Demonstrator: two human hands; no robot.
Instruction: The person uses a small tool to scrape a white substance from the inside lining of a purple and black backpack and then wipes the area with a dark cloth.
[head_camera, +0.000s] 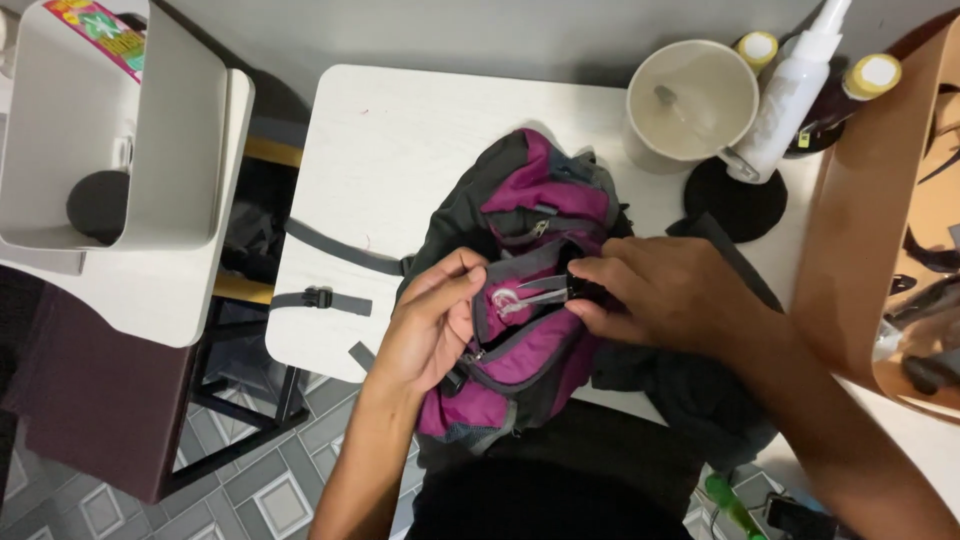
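A purple and grey backpack (520, 290) lies at the near edge of the white table (400, 140). Its front pocket is held open by the left hand (435, 320), fingers hooked on the rim. The right hand (660, 295) is pinched on a small dark item at the opening. Judged: pocket loading or emptying; a steady opening is needed next. The pinched item and pocket contents are hard to make out.

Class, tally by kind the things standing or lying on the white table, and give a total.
Backpack, purple and grey: 1
White cup: 1
White spray bottle: 1
Yellow-capped bottles: 2
Black round mat: 1
Total: 6
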